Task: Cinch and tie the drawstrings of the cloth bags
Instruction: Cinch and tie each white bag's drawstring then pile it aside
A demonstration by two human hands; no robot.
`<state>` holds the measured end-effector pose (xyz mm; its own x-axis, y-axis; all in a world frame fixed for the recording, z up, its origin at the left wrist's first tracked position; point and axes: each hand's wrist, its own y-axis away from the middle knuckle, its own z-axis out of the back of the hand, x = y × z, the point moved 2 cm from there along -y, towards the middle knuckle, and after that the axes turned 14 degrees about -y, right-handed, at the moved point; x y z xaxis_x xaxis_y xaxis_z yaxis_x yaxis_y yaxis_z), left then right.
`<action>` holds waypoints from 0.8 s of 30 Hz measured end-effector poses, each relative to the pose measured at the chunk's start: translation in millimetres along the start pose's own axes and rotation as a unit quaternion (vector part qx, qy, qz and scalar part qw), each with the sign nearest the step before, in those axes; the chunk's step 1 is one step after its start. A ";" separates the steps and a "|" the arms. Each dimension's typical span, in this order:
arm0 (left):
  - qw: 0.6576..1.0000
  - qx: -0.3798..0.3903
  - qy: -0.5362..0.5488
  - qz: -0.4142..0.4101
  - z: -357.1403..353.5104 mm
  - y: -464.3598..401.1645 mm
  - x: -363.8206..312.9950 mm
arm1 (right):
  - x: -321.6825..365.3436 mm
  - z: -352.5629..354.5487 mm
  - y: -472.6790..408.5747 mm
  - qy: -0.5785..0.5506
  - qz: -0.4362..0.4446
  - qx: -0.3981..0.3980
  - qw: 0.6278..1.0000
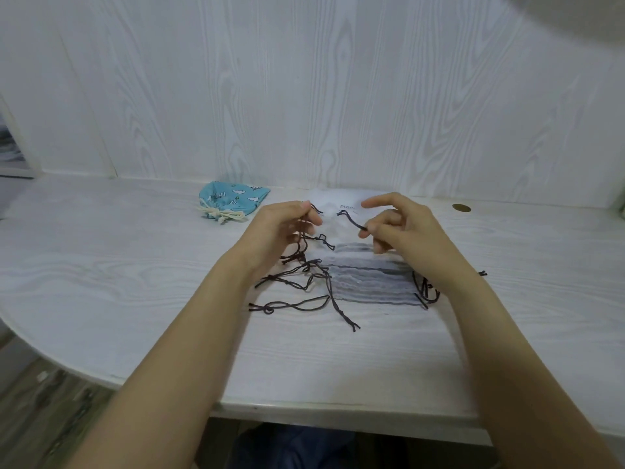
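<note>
A stack of white cloth bags (368,282) lies on the white table (135,282), with dark drawstrings (294,282) trailing out on both sides. My left hand (280,231) pinches the left drawstring end of the top bag near its fingertips. My right hand (402,225) pinches the right drawstring end (351,221) between thumb and finger, the index finger stretched out above. Both hands hover over the far part of the stack. A blue cloud-print bag (233,201) lies at the back left, cinched, its cream cord tied.
A white wood-grain wall (304,96) rises right behind the table. A small brass round fitting (461,207) sits in the tabletop at the back right. The table's curved front edge runs along the bottom, with floor at lower left.
</note>
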<state>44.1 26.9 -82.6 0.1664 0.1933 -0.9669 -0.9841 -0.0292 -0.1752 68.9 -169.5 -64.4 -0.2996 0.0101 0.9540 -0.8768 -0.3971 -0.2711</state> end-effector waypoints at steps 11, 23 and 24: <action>0.988 0.049 0.144 -0.028 -31.5 2.2 0.0 | 8.1 -18.0 3.4 -0.210 -0.088 0.036 0.973; 0.984 0.030 0.174 -0.022 -36.3 5.0 -2.7 | 4.9 -49.6 4.1 -0.286 -0.199 0.090 0.933; 0.985 0.023 0.170 -0.016 -35.4 5.1 -2.8 | 4.3 -49.0 5.2 -0.268 -0.189 0.084 0.941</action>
<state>40.8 -8.5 -87.4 0.2008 -0.1460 -0.9687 -0.9786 0.0166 -0.2053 44.6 -126.5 -68.0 0.2936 -0.2663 0.9181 -0.7976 -0.5977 0.0817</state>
